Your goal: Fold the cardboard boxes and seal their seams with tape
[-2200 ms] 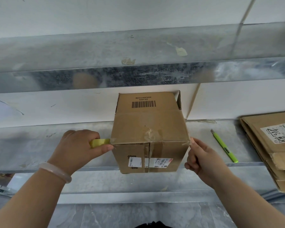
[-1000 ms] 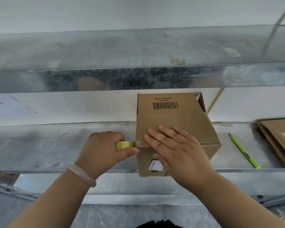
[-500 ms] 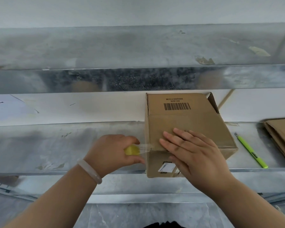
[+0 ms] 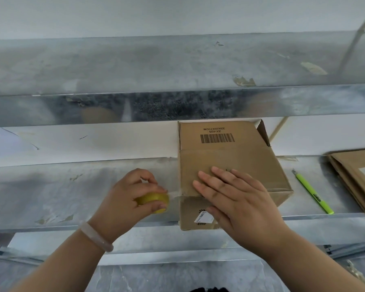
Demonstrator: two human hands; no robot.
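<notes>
Head: left hand [image 4: 124,197] grips tape roll [image 4: 154,199] beside box [image 4: 230,158] left edge; right hand [image 4: 241,204] flat atop box.

brown cardboard box [image 4: 230,165] on shelf, yellow tape roll [image 4: 154,200] just left

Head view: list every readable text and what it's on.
"ZX-025": upside down on the rear flap of the cardboard box.
"22X..X11CM": same flap, upside down, middle characters blurred.
Barcode beside them: no digits legible.
White label on the box front: too small to read.
Green pen, black print: blurred.
Label on the flattened cardboard: unreadable and cut off by the frame edge.
</notes>
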